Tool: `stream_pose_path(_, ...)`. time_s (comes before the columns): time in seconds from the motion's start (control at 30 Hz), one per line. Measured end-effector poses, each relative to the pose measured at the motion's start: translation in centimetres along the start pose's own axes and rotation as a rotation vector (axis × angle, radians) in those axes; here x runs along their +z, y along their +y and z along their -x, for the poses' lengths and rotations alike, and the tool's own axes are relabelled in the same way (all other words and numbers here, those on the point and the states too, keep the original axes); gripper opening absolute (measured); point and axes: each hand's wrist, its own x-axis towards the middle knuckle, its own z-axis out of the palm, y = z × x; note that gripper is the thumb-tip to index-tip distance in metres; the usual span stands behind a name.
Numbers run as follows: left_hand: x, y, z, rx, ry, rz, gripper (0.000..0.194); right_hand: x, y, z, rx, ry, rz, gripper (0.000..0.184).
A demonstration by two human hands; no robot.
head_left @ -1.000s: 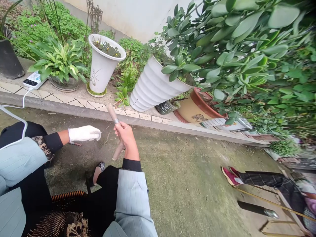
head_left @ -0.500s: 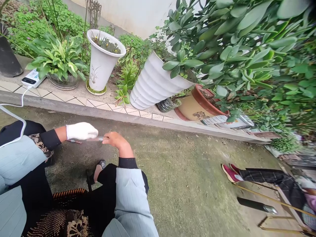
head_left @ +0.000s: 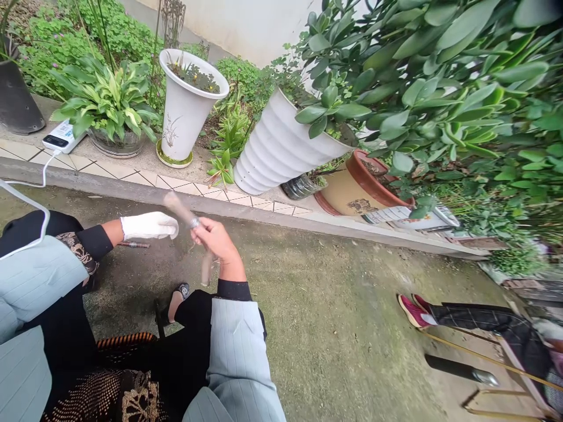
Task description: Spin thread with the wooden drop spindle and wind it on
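My right hand, bare, is closed around a pale brown stick with a silvery band near the fingers. The stick is smeared by motion and tilts up toward the ledge. A second pale brown length sticks out below this hand; whether it belongs to the same piece I cannot tell. My left hand wears a white glove, its fingers bent and pressed together, apart from the stick. What they hold, if anything, is hidden. Just beneath the glove shows a reddish-brown rod, partly covered.
A tiled ledge runs across in front, carrying a white pot, a ribbed white planter, a tan pot and a white device with a cable. At the right, another person's red shoes are near a metal frame.
The stick has come away from my gloved left hand. My right hand has turned, and the stick has swung from nearly level to tilted up. My left hand stays in about the same place.
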Motion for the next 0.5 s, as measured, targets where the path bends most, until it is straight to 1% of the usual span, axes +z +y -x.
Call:
stream_pose_path(0.07,0.8,-0.3,-0.1,-0.047,-0.080,0.136,0.039,-0.3,0.4,-0.5,0.008,0.230,0.002,0.030)
stream_pose_path(0.1,1.2,-0.4,-0.1,-0.060,-0.142,0.196,0.040,-0.4,0.7,-0.7,0.038,0.323,0.071,0.030)
stream_pose_path(0.13,1.4,-0.4,-0.1,-0.060,-0.196,0.236,0.040,-0.5,0.9,-0.8,0.079,0.392,0.187,0.030)
stream_pose_path(0.17,1.5,-0.3,0.0,-0.046,-0.239,0.243,0.039,-0.6,1.1,-0.9,0.123,0.426,0.337,0.028)
stream_pose_path(0.2,1.4,-0.2,0.1,-0.028,-0.270,0.224,0.037,-0.7,1.3,-0.9,0.164,0.422,0.494,0.026)
stream_pose_path(0.23,1.2,0.1,0.1,-0.012,-0.274,0.189,0.036,-0.8,1.4,-0.9,0.197,0.373,0.632,0.024)
stream_pose_path(0.27,0.9,0.3,0.2,-0.007,-0.255,0.142,0.034,-0.8,1.5,-0.7,0.220,0.282,0.730,0.022)
stream_pose_path(0.3,0.6,0.6,0.3,-0.005,-0.215,0.087,0.032,-0.8,1.6,-0.6,0.240,0.157,0.775,0.021)
stream_pose_path(0.37,-0.1,1.1,0.5,-0.002,-0.154,0.013,0.029,-0.7,1.7,-0.4,0.294,-0.147,0.721,0.020)
stream_pose_path(0.43,-0.6,1.4,0.6,0.012,-0.132,0.010,0.027,-0.6,1.7,-0.2,0.334,-0.433,0.569,0.022)
stream_pose_path(0.47,-0.8,1.4,0.6,0.017,-0.129,0.027,0.027,-0.5,1.6,-0.1,0.336,-0.529,0.491,0.024)
stream_pose_path(0.5,-1.0,1.4,0.5,0.016,-0.127,0.052,0.027,-0.4,1.6,-0.1,0.326,-0.581,0.433,0.026)
